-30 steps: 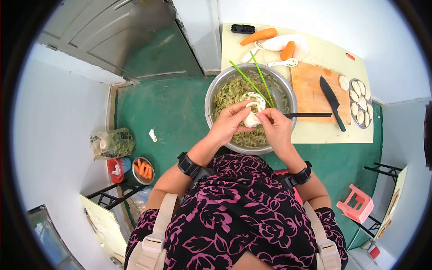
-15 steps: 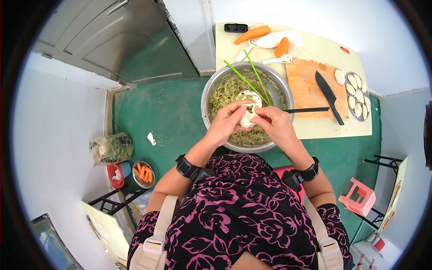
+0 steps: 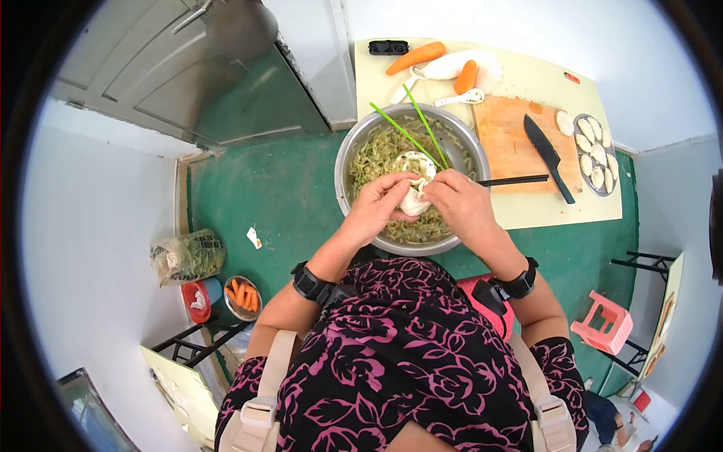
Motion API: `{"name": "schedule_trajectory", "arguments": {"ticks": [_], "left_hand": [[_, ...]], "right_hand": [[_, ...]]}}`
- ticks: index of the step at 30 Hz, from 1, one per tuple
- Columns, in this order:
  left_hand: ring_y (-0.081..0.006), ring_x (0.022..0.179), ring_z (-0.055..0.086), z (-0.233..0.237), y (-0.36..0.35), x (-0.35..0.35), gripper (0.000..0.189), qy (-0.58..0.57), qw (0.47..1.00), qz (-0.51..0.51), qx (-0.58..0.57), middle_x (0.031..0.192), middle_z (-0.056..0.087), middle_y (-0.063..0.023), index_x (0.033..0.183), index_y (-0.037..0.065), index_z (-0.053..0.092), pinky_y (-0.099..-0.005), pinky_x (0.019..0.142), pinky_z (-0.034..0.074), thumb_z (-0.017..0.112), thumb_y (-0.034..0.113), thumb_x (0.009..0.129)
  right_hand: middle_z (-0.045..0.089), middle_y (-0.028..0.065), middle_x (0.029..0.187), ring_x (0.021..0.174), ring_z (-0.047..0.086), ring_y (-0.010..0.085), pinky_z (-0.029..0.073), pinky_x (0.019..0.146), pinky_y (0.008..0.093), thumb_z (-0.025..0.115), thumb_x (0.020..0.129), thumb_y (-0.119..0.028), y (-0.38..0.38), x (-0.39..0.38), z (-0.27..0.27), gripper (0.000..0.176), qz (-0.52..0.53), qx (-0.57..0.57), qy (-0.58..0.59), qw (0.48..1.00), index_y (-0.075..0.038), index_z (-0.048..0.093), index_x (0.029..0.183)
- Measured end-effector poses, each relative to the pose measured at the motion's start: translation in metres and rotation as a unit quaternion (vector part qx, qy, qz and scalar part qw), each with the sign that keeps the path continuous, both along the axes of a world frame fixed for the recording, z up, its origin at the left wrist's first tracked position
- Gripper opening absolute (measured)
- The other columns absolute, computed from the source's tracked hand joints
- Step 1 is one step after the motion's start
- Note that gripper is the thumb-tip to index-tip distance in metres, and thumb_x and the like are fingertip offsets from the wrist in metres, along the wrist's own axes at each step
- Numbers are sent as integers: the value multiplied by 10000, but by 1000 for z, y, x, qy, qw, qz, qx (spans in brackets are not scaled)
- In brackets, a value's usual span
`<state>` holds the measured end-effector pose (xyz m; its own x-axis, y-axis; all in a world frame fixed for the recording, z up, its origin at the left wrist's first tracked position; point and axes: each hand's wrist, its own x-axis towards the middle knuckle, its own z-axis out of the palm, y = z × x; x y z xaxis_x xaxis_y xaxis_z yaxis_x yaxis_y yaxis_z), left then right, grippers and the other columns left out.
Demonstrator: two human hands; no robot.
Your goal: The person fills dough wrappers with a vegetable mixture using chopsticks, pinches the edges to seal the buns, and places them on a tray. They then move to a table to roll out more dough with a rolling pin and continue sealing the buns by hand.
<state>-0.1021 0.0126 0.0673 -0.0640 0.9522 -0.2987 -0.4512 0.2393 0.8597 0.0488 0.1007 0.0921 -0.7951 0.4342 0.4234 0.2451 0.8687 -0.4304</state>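
Over a large metal bowl (image 3: 349, 190) of shredded green filling (image 3: 376, 162), my left hand (image 3: 376, 205) cradles a white dough dumpling (image 3: 413, 203). My right hand (image 3: 461, 202) pinches the dumpling's upper edge, so both hands are closed on it. Just behind the dumpling, a white bowl (image 3: 410, 158) sits in the filling. Two green chopsticks (image 3: 407, 134) slant up out of the metal bowl. A pair of black chopsticks (image 3: 516, 181) sticks out to the right, their inner ends hidden near my right hand.
A cutting board (image 3: 501, 143) holds a black knife (image 3: 544, 147) and a round dough piece (image 3: 564, 123). Right of it stands a plate of dumplings (image 3: 599, 154). Carrots (image 3: 418, 56), a peeler (image 3: 407, 87) and a spoon (image 3: 459, 98) lie behind. A pink stool (image 3: 605, 324) is at right.
My right fingers have shifted slightly up and left along the dumpling's edge. A person's arm and dark clothing show more at the lower right.
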Motion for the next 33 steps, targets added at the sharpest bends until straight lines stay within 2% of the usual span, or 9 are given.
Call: {"name": "schedule_trajectory", "arguments": {"ticks": [3, 9, 12, 15, 18, 24, 27, 31, 33], "left_hand": [[-151, 880, 552, 0, -1, -2, 276, 21, 1000, -14, 11, 984, 539, -73, 1088, 22, 501, -273, 678, 531, 419, 200, 894], [-142, 881, 546, 3, 0, -7, 274, 61, 996, -60, 23, 984, 540, -73, 1091, 25, 490, -259, 653, 526, 419, 201, 893], [-140, 878, 547, 5, 0, -5, 283, 84, 996, -37, 3, 1006, 535, -81, 1126, 46, 461, -263, 646, 525, 419, 201, 892], [-145, 885, 550, -1, 0, -7, 292, 50, 999, -10, 1, 1043, 527, -81, 1147, 65, 440, -278, 651, 524, 431, 200, 888], [-152, 893, 554, 2, -2, -8, 296, -76, 997, 2, -3, 1072, 522, -69, 1153, 70, 447, -293, 671, 523, 442, 188, 882], [-148, 964, 526, -18, -1, 2, 360, -93, 993, 11, 66, 1117, 499, -45, 1227, 92, 411, -295, 710, 518, 448, 169, 878], [-136, 965, 518, -21, 0, 9, 348, -81, 992, 25, 91, 1117, 495, -40, 1222, 88, 419, -288, 717, 515, 437, 170, 884], [-133, 965, 504, -17, 2, 9, 339, -10, 995, 20, 94, 1112, 478, -47, 1216, 76, 424, -274, 724, 509, 400, 198, 901], [-130, 953, 507, -14, 4, 7, 332, 18, 996, 0, 90, 1099, 481, -49, 1210, 72, 430, -270, 715, 513, 387, 195, 905]], "right_hand": [[536, 45, 752, 682, 559, 207, 460, 571, 302, 613, 683, -101, 3, -1, -3, 125, 16, 2, 39, 999, -79, 573, 799], [551, 62, 763, 706, 561, 220, 463, 599, 313, 621, 689, -113, -2, -4, 1, 196, 11, -24, 44, 999, -61, 579, 873], [550, 71, 762, 721, 556, 223, 461, 609, 327, 619, 695, -115, -1, -4, -8, 178, 17, -13, 59, 998, -44, 566, 849], [548, 76, 757, 706, 552, 233, 457, 600, 336, 616, 700, -107, -1, -2, -7, 139, 20, -23, 28, 999, -32, 553, 799], [545, 88, 732, 657, 549, 249, 447, 555, 332, 617, 707, -89, 0, -2, -16, 117, -12, -28, 65, 997, -27, 538, 768], [528, 106, 649, 572, 535, 270, 428, 510, 327, 611, 714, -73, -14, -7, -5, 95, -146, -277, 87, 946, -11, 550, 753], [530, 103, 638, 559, 533, 266, 430, 503, 326, 603, 714, -71, -14, -8, -6, 81, -157, -313, 80, 933, -11, 558, 746], [524, 78, 671, 601, 541, 239, 436, 514, 317, 611, 697, -82, -5, -7, 0, 67, -68, -109, 31, 991, -45, 561, 723], [516, 66, 688, 635, 545, 229, 442, 528, 316, 617, 685, -86, 2, -5, 2, 68, -6, 14, 2, 1000, -59, 558, 706]]}}
